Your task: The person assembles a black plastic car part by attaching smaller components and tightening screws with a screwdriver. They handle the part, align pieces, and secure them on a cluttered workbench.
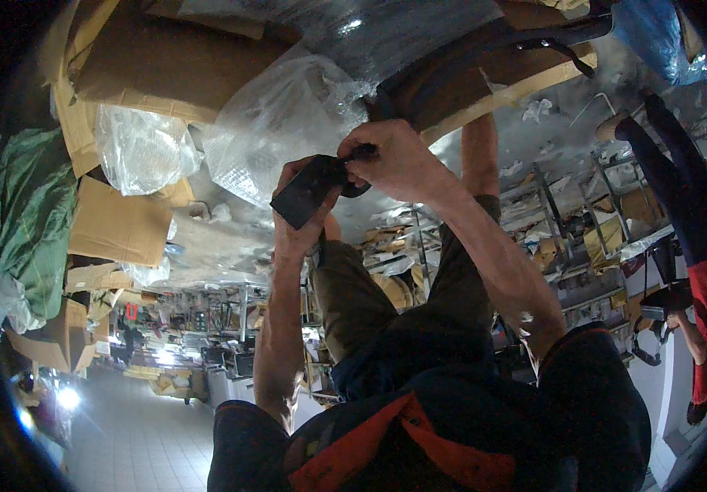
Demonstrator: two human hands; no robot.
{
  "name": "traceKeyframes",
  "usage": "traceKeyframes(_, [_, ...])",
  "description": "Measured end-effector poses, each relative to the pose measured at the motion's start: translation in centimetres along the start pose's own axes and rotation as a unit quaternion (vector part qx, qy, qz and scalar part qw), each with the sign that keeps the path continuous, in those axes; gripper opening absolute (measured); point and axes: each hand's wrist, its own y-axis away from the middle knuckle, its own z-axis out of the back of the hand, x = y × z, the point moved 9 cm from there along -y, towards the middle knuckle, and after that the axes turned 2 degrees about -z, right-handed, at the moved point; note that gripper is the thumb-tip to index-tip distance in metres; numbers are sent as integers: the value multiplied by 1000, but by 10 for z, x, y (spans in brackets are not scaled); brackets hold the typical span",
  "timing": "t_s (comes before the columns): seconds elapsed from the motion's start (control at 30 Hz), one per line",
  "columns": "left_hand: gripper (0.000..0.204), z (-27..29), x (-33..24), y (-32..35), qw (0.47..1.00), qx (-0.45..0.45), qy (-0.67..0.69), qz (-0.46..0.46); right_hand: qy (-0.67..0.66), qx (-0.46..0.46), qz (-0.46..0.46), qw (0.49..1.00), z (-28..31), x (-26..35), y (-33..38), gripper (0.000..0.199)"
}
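Head view has you mid-handling: your left hand cradles a flat black piece from below while your right hand has its fingers pinched shut on its upper end, so any next move likely needs a steady pull.
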Motion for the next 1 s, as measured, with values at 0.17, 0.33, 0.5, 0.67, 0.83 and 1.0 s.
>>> traceKeyframes(0.17, [44,0,-3,1,1000,11,6,6,165,-44,183,968,-8,30,2,18])
traceKeyframes(0.33, [44,1,-3,1,1000,20,14,18,197,16,148,969,-16,28,-4,19])
traceKeyframes(0.5, [44,2,2,3,999,20,10,31,140,17,103,985,-17,24,-6,15])
traceKeyframes(0.67, [54,0,6,2,998,41,29,36,73,-34,22,997,-12,7,-5,15])
traceKeyframes(0.83, [54,0,4,2,998,46,34,38,95,-52,89,990,-10,15,2,15])
traceKeyframes(1.0, [53,1,-4,1,999,43,-2,23,137,-78,116,981,-10,21,3,14])
